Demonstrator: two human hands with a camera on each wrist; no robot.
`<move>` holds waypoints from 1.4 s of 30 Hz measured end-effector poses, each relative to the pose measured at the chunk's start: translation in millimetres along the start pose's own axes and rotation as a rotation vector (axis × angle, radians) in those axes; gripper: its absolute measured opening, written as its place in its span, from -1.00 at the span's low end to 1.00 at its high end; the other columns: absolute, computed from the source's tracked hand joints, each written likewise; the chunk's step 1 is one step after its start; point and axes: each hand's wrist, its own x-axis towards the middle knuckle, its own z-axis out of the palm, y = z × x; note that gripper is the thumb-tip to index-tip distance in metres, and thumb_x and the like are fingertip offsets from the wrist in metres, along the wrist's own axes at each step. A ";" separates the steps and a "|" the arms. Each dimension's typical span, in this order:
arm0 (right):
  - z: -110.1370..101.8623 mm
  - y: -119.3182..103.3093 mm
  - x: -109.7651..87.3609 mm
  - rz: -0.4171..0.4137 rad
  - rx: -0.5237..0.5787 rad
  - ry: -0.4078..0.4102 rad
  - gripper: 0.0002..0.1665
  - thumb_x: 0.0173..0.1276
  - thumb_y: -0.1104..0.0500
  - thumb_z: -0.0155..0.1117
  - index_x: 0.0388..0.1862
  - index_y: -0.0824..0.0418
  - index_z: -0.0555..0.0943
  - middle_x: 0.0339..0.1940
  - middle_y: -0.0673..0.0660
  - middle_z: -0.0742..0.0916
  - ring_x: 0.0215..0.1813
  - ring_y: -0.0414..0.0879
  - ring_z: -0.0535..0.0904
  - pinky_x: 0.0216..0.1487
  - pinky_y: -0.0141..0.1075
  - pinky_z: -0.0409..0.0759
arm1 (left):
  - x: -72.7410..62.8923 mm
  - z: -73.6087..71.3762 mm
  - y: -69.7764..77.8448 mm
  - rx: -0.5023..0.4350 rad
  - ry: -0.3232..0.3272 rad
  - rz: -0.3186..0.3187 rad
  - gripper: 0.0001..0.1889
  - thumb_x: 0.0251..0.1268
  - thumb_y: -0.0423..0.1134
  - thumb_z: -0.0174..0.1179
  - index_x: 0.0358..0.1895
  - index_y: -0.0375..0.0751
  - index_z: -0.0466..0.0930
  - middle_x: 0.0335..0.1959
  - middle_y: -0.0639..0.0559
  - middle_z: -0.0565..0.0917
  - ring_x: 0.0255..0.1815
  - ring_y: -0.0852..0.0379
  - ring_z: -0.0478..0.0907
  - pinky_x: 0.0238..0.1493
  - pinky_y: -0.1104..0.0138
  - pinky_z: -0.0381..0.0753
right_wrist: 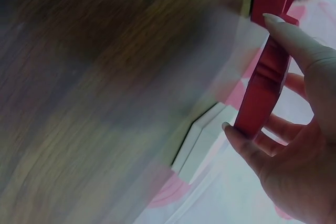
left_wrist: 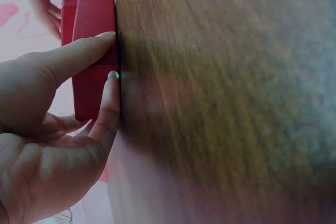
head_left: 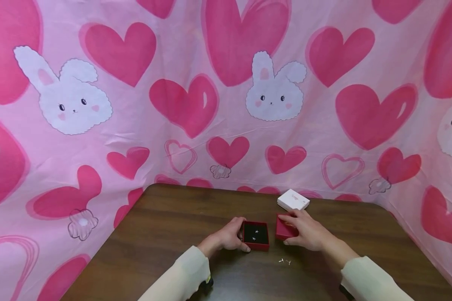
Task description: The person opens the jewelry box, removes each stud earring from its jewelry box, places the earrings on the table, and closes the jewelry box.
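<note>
L hand [head_left: 229,236] grips the sq. red box base [head_left: 256,247], thumb & fingers on its smooth, stiff walls; base sits on the table [head_left: 173,217], roughly mid, far side. Inside: flat matte black insert [head_left: 261,238] w/ 2 tiny silvery star-shaped studs [head_left: 257,231], one nearer than the other. R hand [head_left: 310,230] pinches the matching red lid [head_left: 284,230] by opp. edges, just right of the base, w/ a narrow gap btwn them; lid looks raised off the tabletop.

Table = dark brown, streaky wood grain, rounded far corners, slight sheen. White box [head_left: 291,200], flat & rect. w/ pinkish script on top, lies just beyond the lid, close to R hand. 2 slim pale bits [head_left: 281,261] lie on the near side, below the gap btwn base & lid; too small to ID. Pink cloth [head_left: 135,108], lightly creased, w/ hearts & rabbits, hangs behind & both sides.
</note>
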 end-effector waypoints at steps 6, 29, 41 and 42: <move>-3.5 8.4 -5.7 0.037 -0.014 -0.008 -0.05 0.03 -0.12 0.65 0.41 0.11 0.54 0.25 0.25 0.55 0.25 0.19 0.40 0.03 0.20 0.60 | -0.1 0.9 0.1 -0.004 -0.003 -0.024 -0.28 -0.08 -0.41 0.62 0.19 -0.27 0.41 -0.04 -0.04 0.43 -0.07 0.05 0.41 0.11 0.12 0.47; -4.1 31.1 -16.3 0.109 -0.024 -0.016 0.07 -0.03 -0.14 0.68 0.42 0.25 0.48 0.21 0.28 0.57 0.21 0.21 0.43 0.01 0.21 0.61 | 1.0 5.5 -0.4 0.007 0.006 -0.018 -0.25 -0.09 -0.41 0.63 0.20 -0.30 0.39 -0.04 -0.04 0.42 -0.09 0.07 0.40 0.07 0.16 0.46; -3.4 41.1 -19.6 0.130 -0.033 0.000 0.05 -0.06 -0.18 0.68 0.30 0.36 0.50 0.13 0.24 0.60 0.14 0.14 0.45 0.01 0.14 0.62 | 1.2 3.3 -0.4 -0.017 -0.004 -0.030 -0.27 -0.08 -0.43 0.62 0.19 -0.26 0.39 -0.01 -0.05 0.43 -0.03 0.03 0.41 0.15 0.08 0.46; -3.5 41.5 -20.2 0.129 -0.036 0.000 0.05 -0.06 -0.19 0.68 0.30 0.37 0.50 0.13 0.24 0.60 0.13 0.15 0.45 0.01 0.14 0.61 | 1.2 3.1 -0.3 -0.020 -0.006 -0.031 -0.27 -0.08 -0.43 0.61 0.19 -0.27 0.39 -0.01 -0.05 0.42 -0.03 0.03 0.41 0.15 0.08 0.46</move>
